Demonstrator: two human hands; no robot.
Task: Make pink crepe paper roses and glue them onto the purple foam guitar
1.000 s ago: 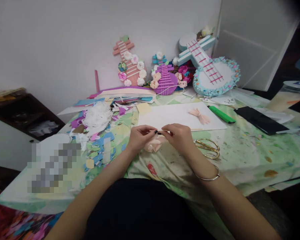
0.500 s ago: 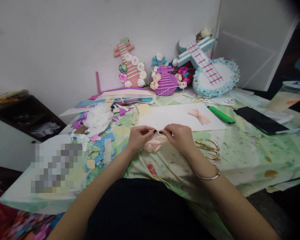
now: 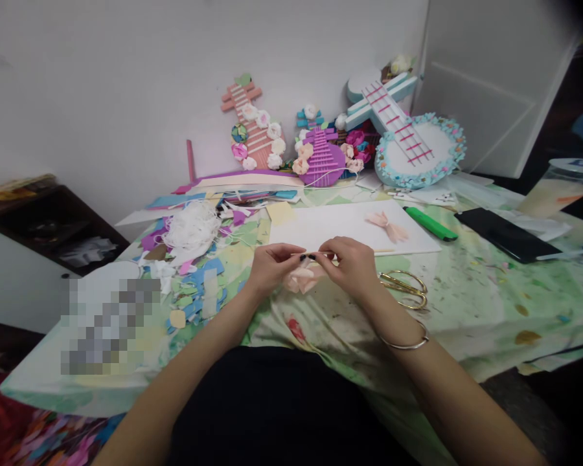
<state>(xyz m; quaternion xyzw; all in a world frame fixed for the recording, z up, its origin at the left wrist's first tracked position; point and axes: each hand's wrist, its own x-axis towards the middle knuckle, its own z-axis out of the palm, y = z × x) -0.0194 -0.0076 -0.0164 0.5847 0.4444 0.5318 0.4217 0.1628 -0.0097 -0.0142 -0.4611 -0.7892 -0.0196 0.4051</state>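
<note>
My left hand (image 3: 276, 264) and my right hand (image 3: 352, 262) meet above the table's near side, thumbs and fingertips pinched together. From their fingertips hangs a peach crepe paper flower (image 3: 301, 281), its top hidden by the fingers. A thin pale strip or stick (image 3: 383, 250) shows just right of my right hand; whether I hold it I cannot tell. Beyond my hands lies a white board (image 3: 330, 223), with a gathered peach paper piece (image 3: 387, 225) on it. Gold-handled scissors (image 3: 403, 288) rest near my right wrist, their blades hidden.
A green marker-like tool (image 3: 430, 223) and a black phone (image 3: 508, 234) lie to the right, near a lidded plastic cup (image 3: 561, 188). White string (image 3: 192, 226) and paper scraps (image 3: 197, 294) are at left. Decorated toy-like instruments (image 3: 420, 149) lean at the back.
My fingertips have shifted slightly at the flower's top, and the flower has turned a little. A pale strip or stick now shows right of my right hand.
</note>
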